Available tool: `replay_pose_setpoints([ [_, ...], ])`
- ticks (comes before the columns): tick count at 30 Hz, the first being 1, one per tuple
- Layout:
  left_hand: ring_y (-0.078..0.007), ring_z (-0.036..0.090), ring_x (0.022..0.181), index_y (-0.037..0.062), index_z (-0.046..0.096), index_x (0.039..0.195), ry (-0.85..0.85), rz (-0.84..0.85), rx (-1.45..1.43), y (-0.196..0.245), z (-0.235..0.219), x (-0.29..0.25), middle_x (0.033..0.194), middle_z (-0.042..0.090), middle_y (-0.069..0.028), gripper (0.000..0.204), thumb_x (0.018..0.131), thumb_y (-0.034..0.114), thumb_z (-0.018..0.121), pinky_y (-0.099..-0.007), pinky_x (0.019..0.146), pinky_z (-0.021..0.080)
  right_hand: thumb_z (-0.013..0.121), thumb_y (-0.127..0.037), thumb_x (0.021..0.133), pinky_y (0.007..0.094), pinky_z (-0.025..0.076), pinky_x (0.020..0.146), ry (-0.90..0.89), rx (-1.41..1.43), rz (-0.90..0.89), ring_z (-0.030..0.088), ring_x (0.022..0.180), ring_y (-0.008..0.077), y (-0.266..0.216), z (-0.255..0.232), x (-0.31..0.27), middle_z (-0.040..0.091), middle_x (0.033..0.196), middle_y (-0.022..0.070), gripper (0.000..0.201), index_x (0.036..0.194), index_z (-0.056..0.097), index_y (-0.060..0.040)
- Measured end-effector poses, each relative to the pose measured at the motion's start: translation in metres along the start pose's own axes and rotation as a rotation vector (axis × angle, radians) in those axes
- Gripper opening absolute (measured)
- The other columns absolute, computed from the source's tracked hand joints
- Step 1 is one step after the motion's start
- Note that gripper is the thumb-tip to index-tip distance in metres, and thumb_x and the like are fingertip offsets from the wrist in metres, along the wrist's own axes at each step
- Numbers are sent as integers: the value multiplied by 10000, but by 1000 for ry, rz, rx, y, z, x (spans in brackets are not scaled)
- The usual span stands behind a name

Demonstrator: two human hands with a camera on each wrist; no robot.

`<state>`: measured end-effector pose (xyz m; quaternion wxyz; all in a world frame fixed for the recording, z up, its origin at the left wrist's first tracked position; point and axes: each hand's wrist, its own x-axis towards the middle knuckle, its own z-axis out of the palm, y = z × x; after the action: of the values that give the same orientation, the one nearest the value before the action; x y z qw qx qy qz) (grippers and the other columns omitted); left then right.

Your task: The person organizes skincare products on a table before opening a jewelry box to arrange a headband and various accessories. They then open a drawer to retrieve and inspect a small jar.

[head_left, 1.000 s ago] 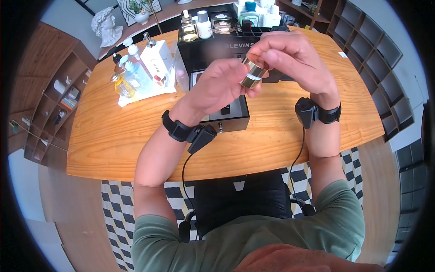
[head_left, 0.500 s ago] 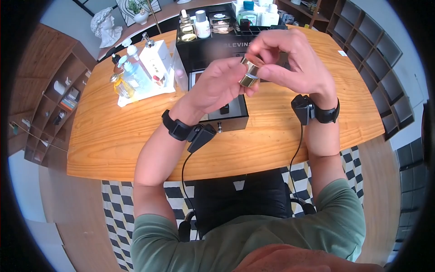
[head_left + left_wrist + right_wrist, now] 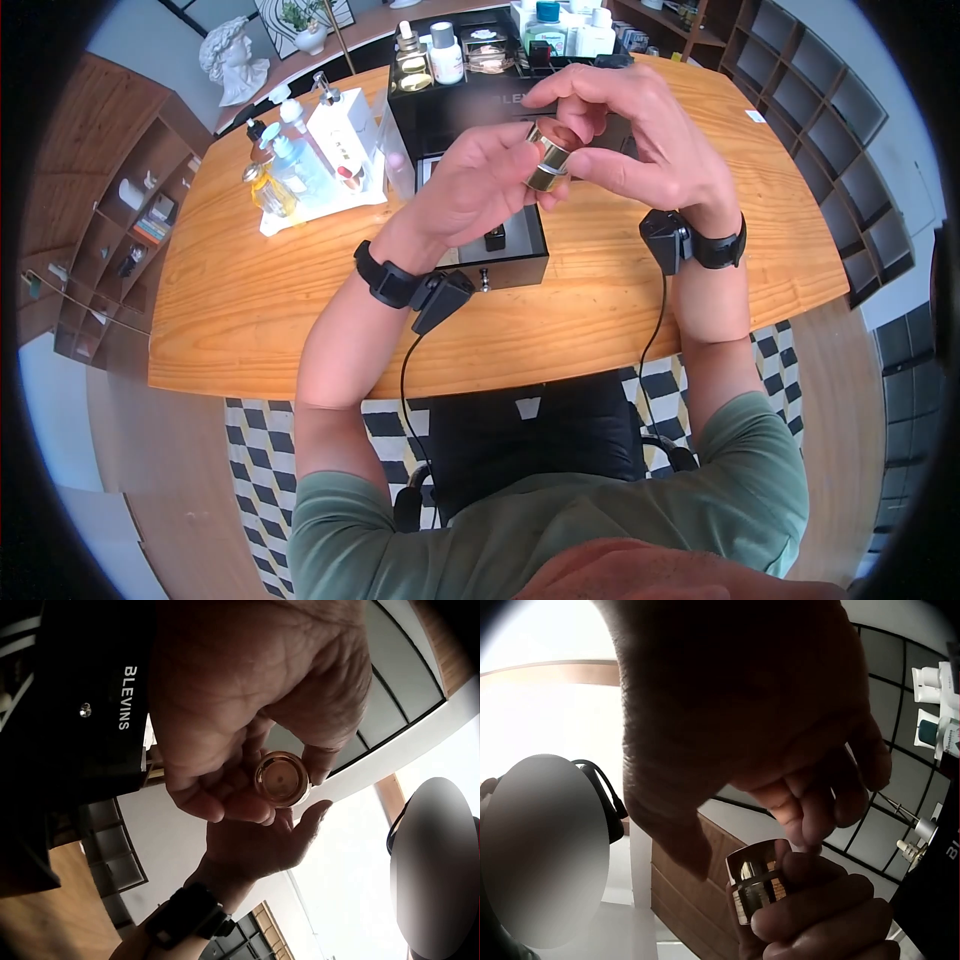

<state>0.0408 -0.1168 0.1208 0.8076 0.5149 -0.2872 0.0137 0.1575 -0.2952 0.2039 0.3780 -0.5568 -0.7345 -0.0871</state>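
A small shiny gold cylindrical container (image 3: 547,165) is gripped between the thumb and fingers of the left hand (image 3: 465,195). Its round end (image 3: 282,780) faces the left wrist camera, and a band circles its middle in the right wrist view (image 3: 756,879). Beside it is the right hand (image 3: 655,140), thumb and fingers spread apart with nothing held between them. The right thumb tip is close to the container; whether it touches cannot be told in the head view. In the right wrist view a gap shows between that thumb and the container.
Below the hands, a drawer (image 3: 515,272) stands pulled out of the black box (image 3: 430,108), which carries bottles on top. To the left, a white tray (image 3: 283,224) holds several bottles and a white dispenser (image 3: 345,130). A wooden table (image 3: 250,320) lies underneath.
The right hand's fingers, earlier round the container's upper end, have moved off it and spread. The left hand still holds the container, which has shifted slightly left.
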Motion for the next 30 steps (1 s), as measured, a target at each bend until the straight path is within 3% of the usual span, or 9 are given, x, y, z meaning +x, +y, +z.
replay_pose_setpoints([
  [3,-147,607,978,-27,569,1301,28,-2,22,2,1,-1,1134,622,-58,434,1042,321,575,-318,799,493,753,-209,818,293,326,473,110,121,-140,427,459,159,5,5,0,471,522,48,226,852,676,1],
  [5,-147,605,975,-33,573,1292,31,21,51,2,1,0,1120,626,-67,438,1041,327,577,-313,797,487,721,-196,842,294,333,474,-19,-11,29,434,462,160,4,-2,-4,500,539,58,229,927,685,14],
  [8,-147,604,970,-40,578,1280,27,16,21,0,-1,0,1109,628,-73,438,1041,327,577,-304,797,480,707,-175,847,294,334,476,-66,-53,123,434,467,151,4,-4,-5,504,547,60,212,943,690,13],
  [14,-145,606,970,-35,576,1297,14,18,5,4,1,0,1123,629,-67,455,1029,332,598,-293,794,476,714,-212,873,289,323,470,56,131,-31,427,465,128,0,0,-2,489,529,51,219,917,694,1],
  [17,-145,611,977,-37,574,1305,3,10,3,1,-2,0,1141,630,-70,472,1013,329,627,-289,795,480,690,-190,874,287,327,470,-25,-36,72,438,470,129,0,-4,-4,493,531,46,216,961,693,7],
  [21,-146,621,983,-38,574,1305,-15,13,-17,0,-4,1,1151,632,-70,481,1000,326,649,-285,798,487,687,-169,857,283,336,474,57,42,93,448,474,130,1,1,-3,502,533,47,195,943,691,6],
  [23,-142,629,988,-40,572,1307,1,16,-7,3,-3,0,1150,634,-65,488,996,327,654,-282,801,491,687,-172,852,281,345,474,57,137,-38,459,480,132,2,4,-2,517,542,57,193,928,689,6],
  [26,-142,628,983,-38,578,1302,32,0,39,2,-5,-1,1144,637,-64,489,991,330,661,-281,801,490,676,-158,852,282,355,478,-43,-6,61,467,484,140,-3,-3,-4,524,553,70,212,967,685,20],
  [30,-141,629,985,-38,579,1299,37,12,20,1,-3,0,1142,638,-64,493,986,333,668,-279,799,486,679,-160,849,284,352,478,22,71,65,459,478,142,1,-1,-3,508,541,66,215,973,687,16],
])
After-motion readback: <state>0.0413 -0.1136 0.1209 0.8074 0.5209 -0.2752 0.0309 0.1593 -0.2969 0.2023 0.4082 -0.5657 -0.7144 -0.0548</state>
